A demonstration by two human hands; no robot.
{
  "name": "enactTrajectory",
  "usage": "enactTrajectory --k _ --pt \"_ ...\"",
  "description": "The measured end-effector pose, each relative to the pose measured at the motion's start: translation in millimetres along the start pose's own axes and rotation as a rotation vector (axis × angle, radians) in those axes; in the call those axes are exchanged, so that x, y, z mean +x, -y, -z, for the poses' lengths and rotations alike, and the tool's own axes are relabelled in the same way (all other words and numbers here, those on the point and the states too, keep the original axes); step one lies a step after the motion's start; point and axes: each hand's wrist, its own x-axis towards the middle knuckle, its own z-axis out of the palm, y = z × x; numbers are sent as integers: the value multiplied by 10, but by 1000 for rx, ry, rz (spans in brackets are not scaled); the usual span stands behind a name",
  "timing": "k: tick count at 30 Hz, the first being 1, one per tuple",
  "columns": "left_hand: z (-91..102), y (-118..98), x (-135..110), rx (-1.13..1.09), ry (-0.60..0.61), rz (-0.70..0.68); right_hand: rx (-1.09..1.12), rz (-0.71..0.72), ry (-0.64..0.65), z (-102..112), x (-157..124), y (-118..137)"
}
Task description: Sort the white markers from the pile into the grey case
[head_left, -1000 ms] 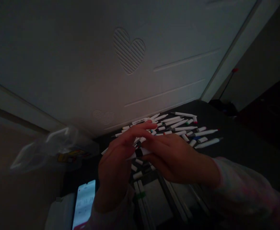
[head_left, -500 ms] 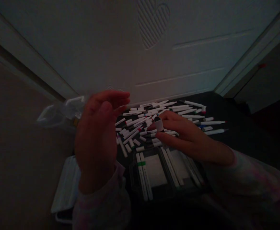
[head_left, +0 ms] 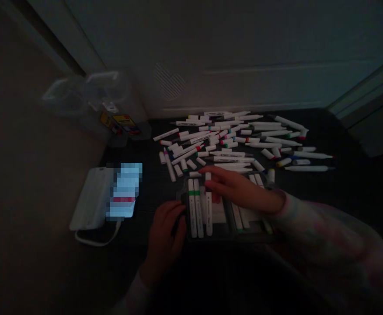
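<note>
My right hand [head_left: 235,189] pinches a white marker [head_left: 209,214] by its upper end. The marker lies in line with the left compartment of a clear plastic case [head_left: 224,234], right of two white markers with green bands [head_left: 194,212]. At the case's left edge is my left hand [head_left: 167,227], its fingers curled against the rim with the thumb below; the fingertips are dark. More markers lie in the right compartment [head_left: 242,216], partly hidden by my right hand and wrist.
Many loose white markers and caps [head_left: 217,135] are spread over the dark tabletop [head_left: 135,153] behind the case. Clear plastic containers [head_left: 113,103] stand at back left, near a white door [head_left: 260,52]. A lit phone [head_left: 124,190] and a white corded block [head_left: 91,199] lie left.
My left hand has come down from mid-air to the case's left edge. My right hand has lowered its marker into the left compartment. The view has shifted, showing the phone.
</note>
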Motion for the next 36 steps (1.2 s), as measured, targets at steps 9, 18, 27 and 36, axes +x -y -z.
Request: enactTrajectory --k 9,18,27,36 --pt "8 -75 44 31 148 -200 -181 3 -16 -23 17 -56" --pt "-7 -72 64 40 322 -243 -123 -21 -59 -74 34 -68" --pt "-16 -82 75 61 335 -228 -272 11 -145 -110 55 -82" --pt "-18 -97 97 73 326 -221 -381 -18 -149 -113 56 -27"
